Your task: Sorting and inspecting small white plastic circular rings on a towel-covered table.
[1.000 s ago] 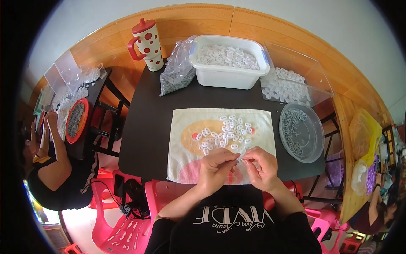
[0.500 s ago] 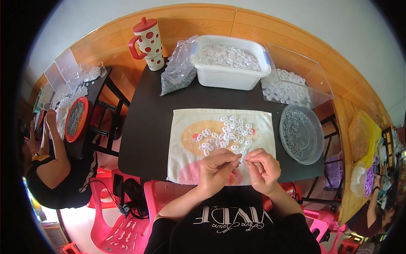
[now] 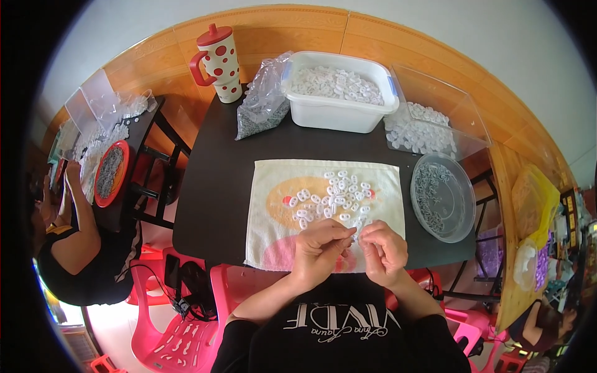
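Observation:
My left hand (image 3: 319, 250) and my right hand (image 3: 384, 249) meet over the near edge of a pale towel (image 3: 273, 211) on a black table (image 3: 217, 186). Their fingertips pinch together around one small white plastic piece (image 3: 353, 237); it is mostly hidden by the fingers. Just beyond my fingers a loose heap of several small white plastic pieces (image 3: 336, 198) lies on the towel.
A round clear tray of small grey parts (image 3: 443, 196) sits right of the towel. Behind stand a white tub of white pieces (image 3: 336, 93), a clear bin (image 3: 429, 121), a plastic bag (image 3: 264, 102) and a dotted red-and-white mug (image 3: 217, 62). Another person (image 3: 74, 242) works at a table on the left.
Both hands stay at the towel's near edge; the fingers shift slightly around the small piece. Nothing else has moved.

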`<state>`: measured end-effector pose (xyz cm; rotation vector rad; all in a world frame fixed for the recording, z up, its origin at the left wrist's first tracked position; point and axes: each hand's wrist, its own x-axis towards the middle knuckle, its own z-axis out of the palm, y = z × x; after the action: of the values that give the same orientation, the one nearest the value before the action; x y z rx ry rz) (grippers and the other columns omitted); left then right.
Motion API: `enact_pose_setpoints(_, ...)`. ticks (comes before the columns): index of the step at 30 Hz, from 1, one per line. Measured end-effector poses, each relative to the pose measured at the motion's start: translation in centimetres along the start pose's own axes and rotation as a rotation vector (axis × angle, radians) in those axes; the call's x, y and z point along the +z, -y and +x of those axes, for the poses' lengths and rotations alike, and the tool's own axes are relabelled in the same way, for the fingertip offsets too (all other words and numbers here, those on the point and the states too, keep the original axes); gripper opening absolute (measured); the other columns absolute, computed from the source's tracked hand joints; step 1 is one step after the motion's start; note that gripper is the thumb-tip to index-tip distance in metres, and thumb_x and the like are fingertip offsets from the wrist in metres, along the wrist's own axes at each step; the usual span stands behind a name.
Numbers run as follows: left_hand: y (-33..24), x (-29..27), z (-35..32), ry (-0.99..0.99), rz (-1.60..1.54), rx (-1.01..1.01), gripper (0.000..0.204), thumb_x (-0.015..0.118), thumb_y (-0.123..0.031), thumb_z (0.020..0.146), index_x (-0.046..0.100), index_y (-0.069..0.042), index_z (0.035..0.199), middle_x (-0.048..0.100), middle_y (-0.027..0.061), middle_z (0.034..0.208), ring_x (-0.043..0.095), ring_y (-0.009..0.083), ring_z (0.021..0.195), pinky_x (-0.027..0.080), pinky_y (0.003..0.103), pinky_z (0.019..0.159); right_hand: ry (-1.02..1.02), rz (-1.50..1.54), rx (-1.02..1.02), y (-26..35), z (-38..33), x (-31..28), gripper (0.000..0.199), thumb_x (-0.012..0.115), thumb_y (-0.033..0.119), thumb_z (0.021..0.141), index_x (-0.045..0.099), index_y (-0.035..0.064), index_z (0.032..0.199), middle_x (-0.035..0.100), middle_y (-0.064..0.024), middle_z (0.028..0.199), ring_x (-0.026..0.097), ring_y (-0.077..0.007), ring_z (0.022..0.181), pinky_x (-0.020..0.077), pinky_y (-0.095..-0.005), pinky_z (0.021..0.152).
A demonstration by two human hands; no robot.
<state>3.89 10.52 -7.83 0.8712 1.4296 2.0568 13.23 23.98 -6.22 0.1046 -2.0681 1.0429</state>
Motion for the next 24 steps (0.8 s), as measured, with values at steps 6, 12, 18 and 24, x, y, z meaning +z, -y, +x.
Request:
enact_pose_setpoints(6,0.2,0.2,-0.2,-0.012,-0.014,-0.004,0.023,0.062,0.016,0.086,0.071,0.003,0.102,0.065,0.0088,0.092,0.064,0.0114,0.074,0.055,0.022,0.061,-0.014,-0.008,-0.062,-0.5,-0.2,0.3,0.018,0.061,-0.015,0.076,0.057,-0.002,0.088,0.061,-0.0134,0.078,0.056,-0.0245,0.06,0.0428,-0.0315,0.052)
enact_pose_setpoints(12,0.3,0.2,-0.3,-0.014,-0.007,-0.019,0.023,0.062,0.016,0.086,0.071,0.004,0.102,0.065,0.009,0.092,0.064,0.0116,0.074,0.055,0.021,0.061,0.003,0.022,0.008,-0.7,-0.7,0.3,0.016,0.061,-0.014,0.078,0.058,-0.0024,0.089,0.061,-0.0136,0.077,0.056,-0.0238,0.06,0.0434,-0.031,0.053)
enact_pose_setpoints(18,1.3,-0.1,-0.1,-0.04,-0.159,-0.079,0.022,0.062,0.014,0.087,0.071,0.003,0.104,0.065,0.0089,0.09,0.063,0.0123,0.073,0.054,0.022,0.062,0.011,0.061,0.142,-0.2,0.0,-0.5,0.018,0.057,-0.013,0.086,0.058,-0.006,0.103,0.061,-0.0127,0.086,0.056,-0.0179,0.069,0.0464,-0.026,0.063)
enact_pose_setpoints(24,1.3,-0.1,0.0,-0.024,-0.229,-0.102,0.022,0.061,0.014,0.087,0.071,0.003,0.104,0.065,0.0091,0.089,0.064,0.0131,0.073,0.054,0.023,0.061,0.076,-0.019,0.021,-0.6,0.1,-0.9,0.023,0.057,-0.013,0.085,0.057,-0.0072,0.108,0.062,-0.0166,0.089,0.058,-0.0199,0.073,0.0483,-0.0272,0.066)
